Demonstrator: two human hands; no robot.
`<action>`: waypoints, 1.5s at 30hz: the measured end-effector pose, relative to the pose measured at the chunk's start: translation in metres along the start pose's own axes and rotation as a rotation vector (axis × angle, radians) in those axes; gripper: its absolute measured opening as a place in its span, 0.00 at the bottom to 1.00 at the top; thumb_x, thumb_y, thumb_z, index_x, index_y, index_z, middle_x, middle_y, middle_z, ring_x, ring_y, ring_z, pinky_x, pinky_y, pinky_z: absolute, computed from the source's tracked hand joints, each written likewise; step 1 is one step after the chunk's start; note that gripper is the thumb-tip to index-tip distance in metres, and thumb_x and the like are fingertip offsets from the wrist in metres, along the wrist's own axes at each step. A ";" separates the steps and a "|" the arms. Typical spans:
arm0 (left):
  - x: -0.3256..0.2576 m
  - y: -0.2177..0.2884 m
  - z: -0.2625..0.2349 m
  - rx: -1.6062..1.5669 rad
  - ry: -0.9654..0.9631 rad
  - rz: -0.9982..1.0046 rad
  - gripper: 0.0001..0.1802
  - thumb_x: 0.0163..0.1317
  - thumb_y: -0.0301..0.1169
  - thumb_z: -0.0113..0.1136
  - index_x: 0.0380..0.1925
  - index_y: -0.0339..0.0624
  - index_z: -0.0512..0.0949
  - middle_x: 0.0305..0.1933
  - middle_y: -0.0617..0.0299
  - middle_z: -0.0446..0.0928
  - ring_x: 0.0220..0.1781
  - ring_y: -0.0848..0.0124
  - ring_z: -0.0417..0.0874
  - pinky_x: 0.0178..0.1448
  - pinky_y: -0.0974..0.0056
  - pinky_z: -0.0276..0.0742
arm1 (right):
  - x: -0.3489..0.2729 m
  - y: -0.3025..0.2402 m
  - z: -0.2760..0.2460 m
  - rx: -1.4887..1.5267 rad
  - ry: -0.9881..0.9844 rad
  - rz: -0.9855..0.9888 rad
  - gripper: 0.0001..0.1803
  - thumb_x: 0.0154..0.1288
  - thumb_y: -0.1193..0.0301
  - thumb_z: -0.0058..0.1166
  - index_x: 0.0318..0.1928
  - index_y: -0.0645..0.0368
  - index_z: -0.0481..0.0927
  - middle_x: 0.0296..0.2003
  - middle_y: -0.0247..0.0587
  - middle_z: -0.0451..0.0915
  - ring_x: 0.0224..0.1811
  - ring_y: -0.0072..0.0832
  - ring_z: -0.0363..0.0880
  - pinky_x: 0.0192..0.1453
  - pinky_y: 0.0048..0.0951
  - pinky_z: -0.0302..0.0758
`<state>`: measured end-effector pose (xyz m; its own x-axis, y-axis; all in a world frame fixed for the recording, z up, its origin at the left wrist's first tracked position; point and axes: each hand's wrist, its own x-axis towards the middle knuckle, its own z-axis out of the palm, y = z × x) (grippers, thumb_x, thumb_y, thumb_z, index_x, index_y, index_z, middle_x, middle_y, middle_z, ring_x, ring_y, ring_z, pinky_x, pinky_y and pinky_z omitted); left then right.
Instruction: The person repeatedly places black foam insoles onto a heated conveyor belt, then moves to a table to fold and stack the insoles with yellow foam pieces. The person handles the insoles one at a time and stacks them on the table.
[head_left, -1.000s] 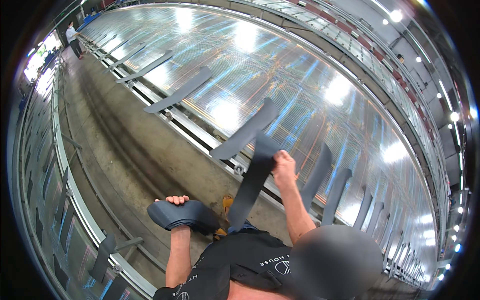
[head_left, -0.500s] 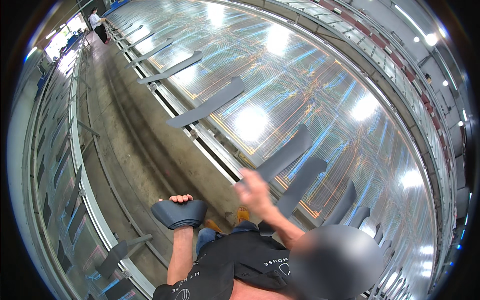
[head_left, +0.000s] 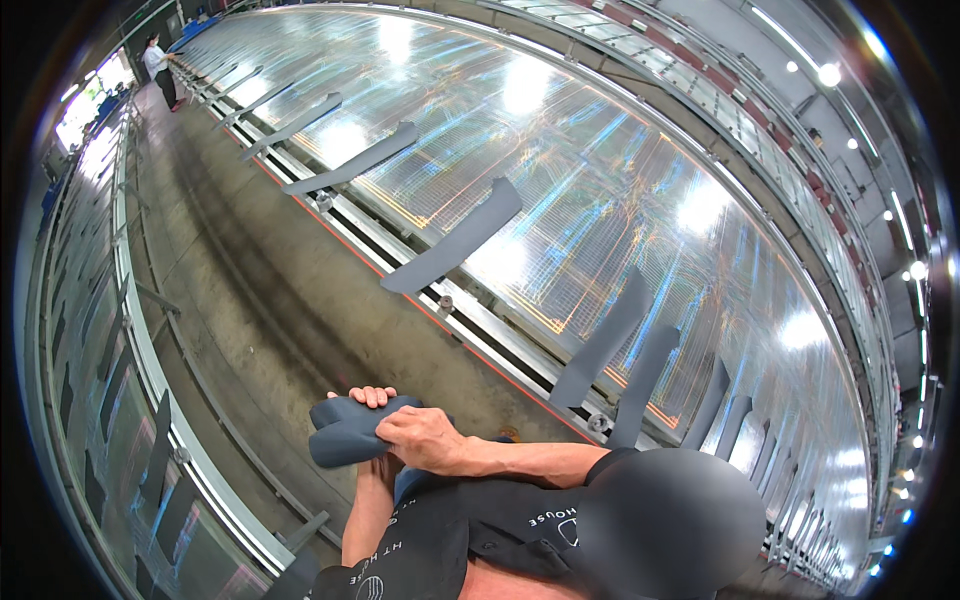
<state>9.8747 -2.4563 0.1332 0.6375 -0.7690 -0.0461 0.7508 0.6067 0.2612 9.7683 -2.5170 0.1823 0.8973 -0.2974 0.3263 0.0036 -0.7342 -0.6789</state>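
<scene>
Your right hand point(head_left: 425, 440) has left the long bench point(head_left: 575, 150) and joins your left hand point(head_left: 373, 397); both clasp the bent grey strips point(head_left: 340, 442) before your torso, apparently separating one.

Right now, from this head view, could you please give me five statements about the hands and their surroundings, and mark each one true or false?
1. The left hand holds folded dark grey strips. True.
2. The right hand hangs free. False: the right hand is on the folded strips.
3. Flat dark grey strips lie along the long table. True.
4. The distant person stands at upper right. False: at upper left.
5. Ceiling lamps are lit. True.
</scene>
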 end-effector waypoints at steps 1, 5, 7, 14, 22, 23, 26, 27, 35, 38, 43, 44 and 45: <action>0.006 0.007 -0.001 0.007 -0.002 -0.022 0.30 0.73 0.53 0.31 0.27 0.43 0.73 0.25 0.61 0.73 0.34 0.66 0.74 0.57 0.57 0.69 | 0.008 -0.001 -0.001 0.091 0.086 0.042 0.11 0.52 0.76 0.61 0.38 0.58 0.79 0.36 0.38 0.81 0.41 0.37 0.80 0.42 0.36 0.78; 0.035 0.026 -0.017 0.120 0.317 -0.090 0.32 0.72 0.55 0.32 0.26 0.44 0.76 0.25 0.61 0.75 0.34 0.64 0.76 0.54 0.56 0.72 | 0.047 0.001 -0.033 0.469 0.353 0.286 0.09 0.56 0.80 0.57 0.39 0.63 0.82 0.33 0.42 0.81 0.37 0.31 0.81 0.42 0.29 0.77; 0.049 0.033 -0.027 0.142 0.487 -0.109 0.33 0.70 0.56 0.33 0.24 0.44 0.78 0.23 0.60 0.75 0.31 0.63 0.77 0.51 0.55 0.74 | 0.058 0.017 -0.056 0.571 0.432 0.525 0.08 0.59 0.79 0.55 0.40 0.62 0.82 0.31 0.35 0.80 0.35 0.23 0.79 0.40 0.25 0.75; 0.093 0.056 -0.053 -0.039 0.142 0.010 0.36 0.67 0.59 0.35 0.20 0.43 0.79 0.18 0.58 0.76 0.22 0.61 0.73 0.46 0.55 0.73 | 0.035 0.189 -0.136 0.857 1.024 0.758 0.06 0.63 0.68 0.59 0.36 0.57 0.80 0.28 0.27 0.78 0.26 0.18 0.73 0.30 0.22 0.72; 0.126 0.065 -0.066 -0.106 0.119 0.160 0.41 0.68 0.60 0.26 0.18 0.42 0.79 0.18 0.56 0.77 0.25 0.57 0.77 0.42 0.52 0.72 | 0.030 0.290 -0.142 -0.785 0.799 0.725 0.23 0.61 0.67 0.59 0.49 0.75 0.72 0.42 0.58 0.77 0.43 0.49 0.77 0.51 0.47 0.71; 0.133 0.064 -0.065 -0.092 0.110 0.187 0.41 0.68 0.60 0.26 0.18 0.42 0.79 0.18 0.55 0.77 0.25 0.57 0.77 0.42 0.53 0.72 | 0.049 0.281 -0.133 -0.689 0.751 0.628 0.23 0.61 0.69 0.58 0.51 0.74 0.72 0.43 0.58 0.77 0.44 0.48 0.77 0.51 0.45 0.72; 0.148 0.064 -0.051 -0.114 0.258 0.234 0.39 0.68 0.58 0.30 0.16 0.40 0.78 0.17 0.53 0.75 0.22 0.57 0.74 0.39 0.55 0.71 | 0.111 0.201 -0.090 -0.125 0.539 0.562 0.21 0.62 0.71 0.59 0.53 0.68 0.74 0.50 0.53 0.77 0.47 0.42 0.78 0.52 0.37 0.75; 0.150 0.066 -0.049 -0.124 0.298 0.255 0.39 0.68 0.58 0.30 0.16 0.40 0.78 0.17 0.53 0.75 0.22 0.57 0.74 0.39 0.56 0.71 | 0.129 0.172 -0.069 -0.034 0.408 0.410 0.21 0.60 0.73 0.59 0.54 0.67 0.74 0.48 0.53 0.77 0.46 0.44 0.78 0.52 0.37 0.75; 0.180 0.102 -0.067 -0.115 0.057 0.290 0.38 0.70 0.58 0.28 0.25 0.40 0.80 0.27 0.53 0.78 0.34 0.59 0.74 0.50 0.55 0.70 | 0.219 0.050 0.042 0.029 -0.252 -0.203 0.28 0.52 0.72 0.65 0.55 0.66 0.73 0.54 0.57 0.75 0.57 0.50 0.73 0.59 0.41 0.72; 0.191 0.126 -0.086 -0.160 -0.012 0.341 0.38 0.70 0.58 0.28 0.26 0.40 0.80 0.27 0.54 0.79 0.34 0.60 0.75 0.50 0.56 0.70 | 0.236 0.049 0.068 -0.004 -0.181 -0.278 0.25 0.48 0.73 0.66 0.49 0.64 0.78 0.49 0.53 0.79 0.50 0.45 0.79 0.54 0.38 0.76; 0.217 0.175 -0.104 -0.181 -0.071 0.201 0.37 0.70 0.59 0.30 0.23 0.43 0.79 0.23 0.58 0.77 0.31 0.62 0.75 0.49 0.59 0.69 | 0.286 0.031 0.096 0.016 -0.100 -0.257 0.16 0.47 0.76 0.64 0.40 0.59 0.81 0.40 0.41 0.83 0.41 0.37 0.82 0.44 0.33 0.79; 0.221 0.185 -0.095 -0.154 -0.015 0.202 0.35 0.69 0.59 0.33 0.20 0.43 0.77 0.23 0.58 0.76 0.31 0.63 0.74 0.49 0.60 0.68 | 0.294 0.028 0.096 0.022 -0.082 -0.201 0.15 0.47 0.76 0.64 0.40 0.58 0.81 0.39 0.41 0.83 0.41 0.37 0.82 0.44 0.34 0.79; 0.222 0.200 -0.070 -0.153 0.027 0.129 0.31 0.70 0.54 0.38 0.21 0.41 0.74 0.24 0.58 0.74 0.33 0.65 0.74 0.51 0.60 0.68 | 0.304 0.023 0.095 0.093 -0.064 -0.121 0.14 0.48 0.79 0.62 0.39 0.61 0.82 0.39 0.44 0.83 0.41 0.40 0.82 0.46 0.35 0.80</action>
<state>10.1785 -2.4917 0.1074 0.7328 -0.6788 -0.0482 0.6790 0.7247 0.1173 10.0828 -2.5665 0.2032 0.9139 -0.1688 0.3692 0.1517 -0.7015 -0.6963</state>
